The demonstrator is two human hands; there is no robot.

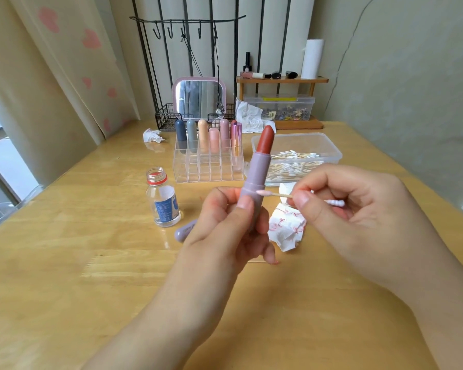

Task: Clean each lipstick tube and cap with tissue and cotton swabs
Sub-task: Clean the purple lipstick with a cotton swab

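My left hand (225, 225) grips an open lilac lipstick tube (255, 172) upright, its red-brown stick extended at the top. My right hand (358, 209) pinches a cotton swab (274, 194) by its wooden stem, and the pinkish tip touches the tube's collar from the right. The matching lilac cap (183, 231) lies on the table behind my left hand, partly hidden. A crumpled tissue (286, 227) with red smears lies beneath my right hand.
A clear organiser (207, 166) holds several capped lipsticks at the back. To its right is a plastic box (329, 149) of cotton swabs. An open small glass bottle (163, 201) stands left. A mirror (199, 98), wire basket, crumpled tissues and a wooden shelf line the wall.
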